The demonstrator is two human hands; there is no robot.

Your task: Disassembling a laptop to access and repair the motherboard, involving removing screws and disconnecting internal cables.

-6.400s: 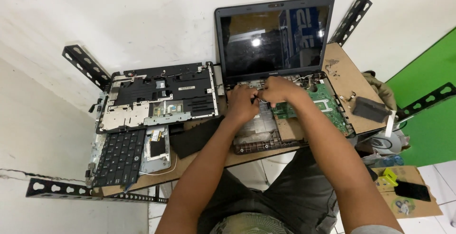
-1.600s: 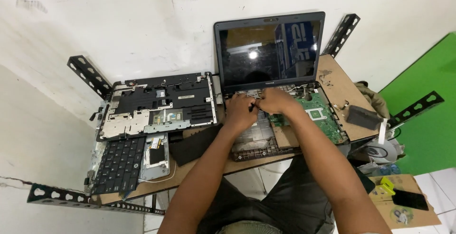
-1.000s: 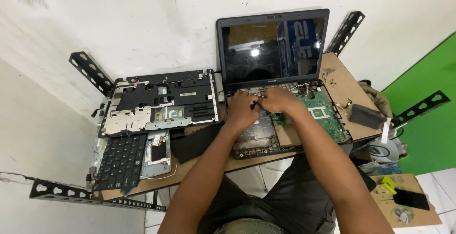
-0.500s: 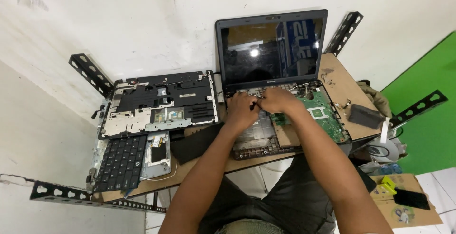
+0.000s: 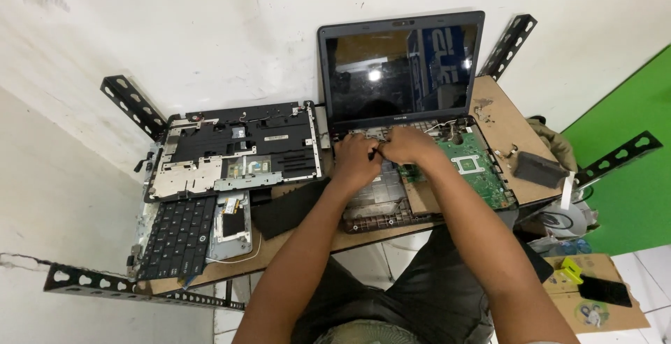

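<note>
While both hands meet over the opened laptop base (image 5: 391, 190) at the table's (image 5: 500, 117) rear edge, left hand (image 5: 356, 162) and right hand (image 5: 405, 147) pinch 1 small dark part (image 5: 375, 150); green motherboard (image 5: 475, 169) sits inside, removed keyboard (image 5: 178, 236) near the left corner.

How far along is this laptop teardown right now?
Done: the black keyboard and the black and silver top cover lie off to the left. In hand: the left hand and right hand work together inside the opened laptop base. Left: the green circuit board still sits in it, and the dark screen stays attached.
</note>
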